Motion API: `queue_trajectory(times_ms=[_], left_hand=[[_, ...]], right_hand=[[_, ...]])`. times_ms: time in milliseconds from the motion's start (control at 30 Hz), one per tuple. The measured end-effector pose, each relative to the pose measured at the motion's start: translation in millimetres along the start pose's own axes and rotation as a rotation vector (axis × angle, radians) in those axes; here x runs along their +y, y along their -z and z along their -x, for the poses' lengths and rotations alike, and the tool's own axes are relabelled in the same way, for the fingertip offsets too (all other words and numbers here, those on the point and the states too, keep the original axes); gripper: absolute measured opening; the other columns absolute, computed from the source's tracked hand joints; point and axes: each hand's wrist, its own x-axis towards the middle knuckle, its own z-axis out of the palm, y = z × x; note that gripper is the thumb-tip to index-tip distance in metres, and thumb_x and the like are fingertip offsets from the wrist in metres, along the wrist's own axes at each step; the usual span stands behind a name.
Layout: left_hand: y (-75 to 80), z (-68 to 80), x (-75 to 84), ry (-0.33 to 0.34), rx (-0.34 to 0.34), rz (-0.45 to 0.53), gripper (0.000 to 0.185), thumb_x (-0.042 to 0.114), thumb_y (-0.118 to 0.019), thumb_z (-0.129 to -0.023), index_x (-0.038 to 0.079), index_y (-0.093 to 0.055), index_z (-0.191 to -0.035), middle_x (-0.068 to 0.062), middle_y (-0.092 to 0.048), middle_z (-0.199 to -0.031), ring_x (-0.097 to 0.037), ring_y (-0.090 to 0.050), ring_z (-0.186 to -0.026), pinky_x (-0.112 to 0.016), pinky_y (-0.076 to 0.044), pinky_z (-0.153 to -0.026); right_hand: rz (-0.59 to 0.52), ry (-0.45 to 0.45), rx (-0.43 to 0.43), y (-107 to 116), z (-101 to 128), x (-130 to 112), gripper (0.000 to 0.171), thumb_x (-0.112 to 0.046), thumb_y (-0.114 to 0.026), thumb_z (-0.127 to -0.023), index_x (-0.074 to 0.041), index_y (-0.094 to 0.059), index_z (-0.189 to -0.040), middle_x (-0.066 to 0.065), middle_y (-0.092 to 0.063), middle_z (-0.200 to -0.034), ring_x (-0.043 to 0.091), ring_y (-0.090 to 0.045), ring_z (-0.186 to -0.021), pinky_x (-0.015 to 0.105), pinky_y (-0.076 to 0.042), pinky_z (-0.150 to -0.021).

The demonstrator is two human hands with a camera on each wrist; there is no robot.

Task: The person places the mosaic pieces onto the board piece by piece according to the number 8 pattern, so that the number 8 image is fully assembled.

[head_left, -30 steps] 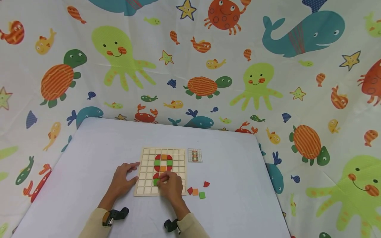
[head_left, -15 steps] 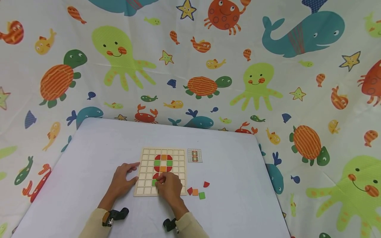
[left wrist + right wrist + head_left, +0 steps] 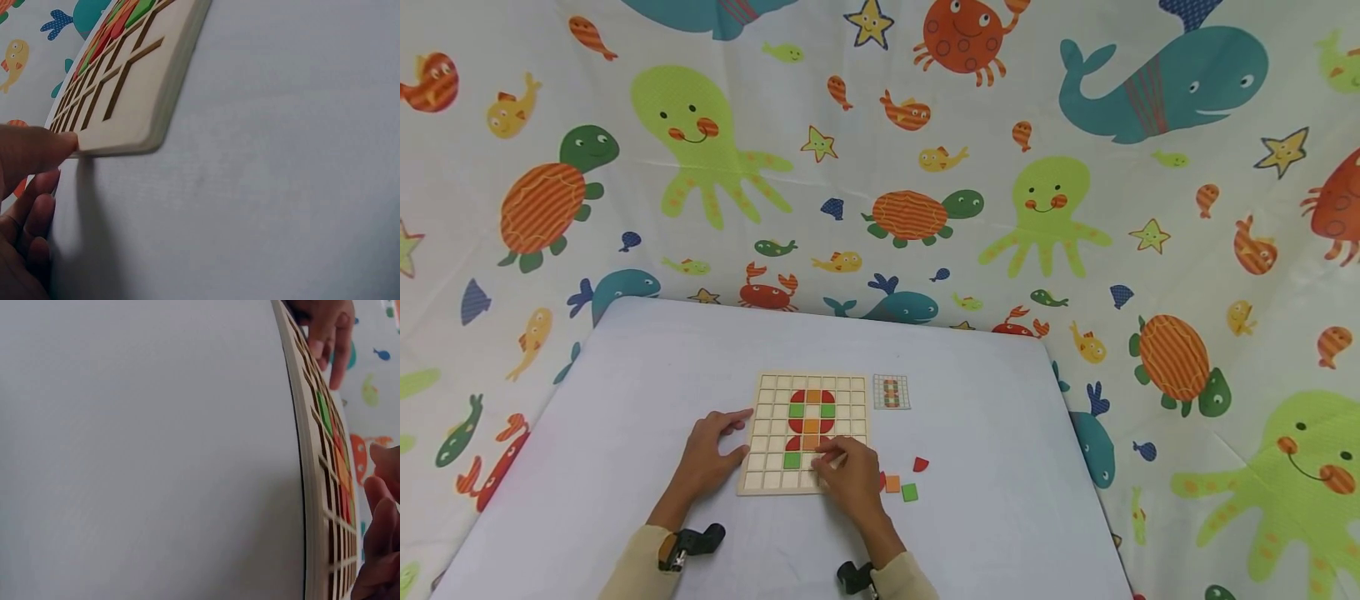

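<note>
A wooden grid board (image 3: pixel 771 421) lies on the white table, with red, orange and green tiles set in its middle columns. A green square tile (image 3: pixel 792 459) sits in a lower cell. My left hand (image 3: pixel 709 454) rests flat at the board's left edge, fingertips (image 3: pixel 59 145) touching the rim of the board (image 3: pixel 134 94). My right hand (image 3: pixel 846 475) hovers over the board's lower right part with loosely curled fingers (image 3: pixel 378 512) and holds nothing that I can see. The board's edge (image 3: pixel 299 456) runs down the right wrist view.
Loose tiles lie right of the board: a red one (image 3: pixel 920 463), an orange one (image 3: pixel 892 483), a green one (image 3: pixel 909 492). A small pattern card (image 3: pixel 891 392) sits by the board's top right corner. A sea-animal cloth hangs behind the table.
My right hand has let go of the green tile, now lying in its cell, and has drawn back to the right. The left hand has stayed put.
</note>
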Motion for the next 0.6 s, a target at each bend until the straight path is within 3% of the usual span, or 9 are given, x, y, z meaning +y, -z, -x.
queue_trajectory(times_ms=[233,600], left_hand=[[-0.6,1.7,1.2,-0.001,0.019,0.005,0.06,0.007,-0.08,-0.089,0.011,-0.062,-0.146,-0.012,-0.066,-0.119,-0.029,-0.054,-0.113,-0.049,-0.045,-0.098],[0.0,-0.6,-0.8,0.029,-0.021,0.01,0.06,0.008,-0.078,-0.091,0.011,-0.06,-0.148,-0.013,-0.065,-0.123,-0.03,-0.054,-0.116,-0.05,-0.043,-0.1]], right_hand=[[-0.05,-0.061,0.075,33,10,21,0.013,-0.019,-0.088,-0.087,-0.023,-0.081,-0.097,-0.009,-0.071,-0.079,0.006,-0.052,-0.068,0.02,-0.044,-0.059],[-0.024,-0.153,0.157,85,27,54,0.018,-0.01,-0.089,-0.082,-0.019,-0.083,-0.097,-0.005,-0.072,-0.078,0.008,-0.054,-0.062,0.022,-0.044,-0.056]])
